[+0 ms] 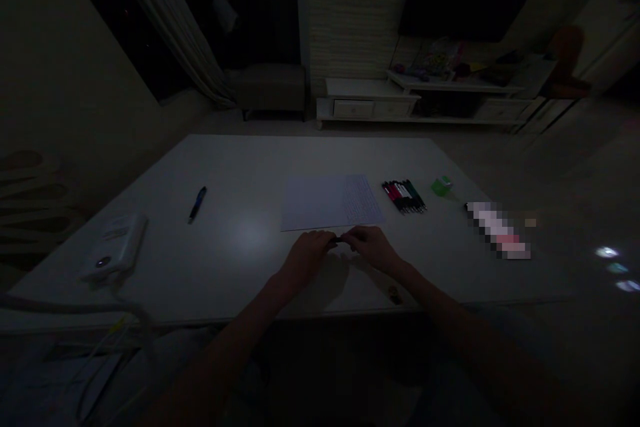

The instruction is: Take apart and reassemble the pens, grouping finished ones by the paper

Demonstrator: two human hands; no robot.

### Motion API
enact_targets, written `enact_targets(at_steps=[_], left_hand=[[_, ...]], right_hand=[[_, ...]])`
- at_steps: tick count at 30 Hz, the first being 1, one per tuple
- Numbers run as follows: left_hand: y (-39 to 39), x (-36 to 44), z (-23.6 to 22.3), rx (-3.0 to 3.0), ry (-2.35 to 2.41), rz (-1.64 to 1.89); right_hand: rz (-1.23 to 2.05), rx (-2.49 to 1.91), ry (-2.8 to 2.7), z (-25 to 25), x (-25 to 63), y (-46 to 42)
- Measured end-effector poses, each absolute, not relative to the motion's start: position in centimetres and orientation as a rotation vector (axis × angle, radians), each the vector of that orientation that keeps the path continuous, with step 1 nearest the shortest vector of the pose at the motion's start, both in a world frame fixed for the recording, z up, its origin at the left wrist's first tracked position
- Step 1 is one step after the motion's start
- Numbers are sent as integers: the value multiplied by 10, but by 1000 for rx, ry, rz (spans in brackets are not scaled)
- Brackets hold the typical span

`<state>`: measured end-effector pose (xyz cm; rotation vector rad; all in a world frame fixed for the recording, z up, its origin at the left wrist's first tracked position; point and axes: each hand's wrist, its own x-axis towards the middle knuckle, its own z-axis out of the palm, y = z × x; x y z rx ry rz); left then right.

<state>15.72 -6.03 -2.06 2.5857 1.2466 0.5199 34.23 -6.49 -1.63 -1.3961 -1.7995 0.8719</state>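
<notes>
Near the front edge of the table, my left hand (309, 252) and my right hand (374, 247) meet at a slim dark pen (339, 239). Both hands are closed, with the fingers of each pinching one end of it; only a short dark stretch shows between them. Just beyond my hands lies a sheet of paper (315, 203) with handwriting on its right part. To the right of the paper is a row of several pens (404, 197) in dark, red, white and green. A single blue-black pen (197, 205) lies apart on the left.
On the white table (240, 167), a white box-like device (117, 243) with a cable stands at left. A small green object (441, 185) and a pixelated flat item (500, 230) lie at right. A small dark item (395, 294) is under my right forearm. The room is dim.
</notes>
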Motion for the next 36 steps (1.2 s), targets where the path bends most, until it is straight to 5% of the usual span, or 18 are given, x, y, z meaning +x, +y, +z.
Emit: enact_targets(at_steps=[36], left_hand=[[-56, 153, -11, 2555, 1293, 594]], right_hand=[[1093, -1268, -1721, -8, 348, -66]])
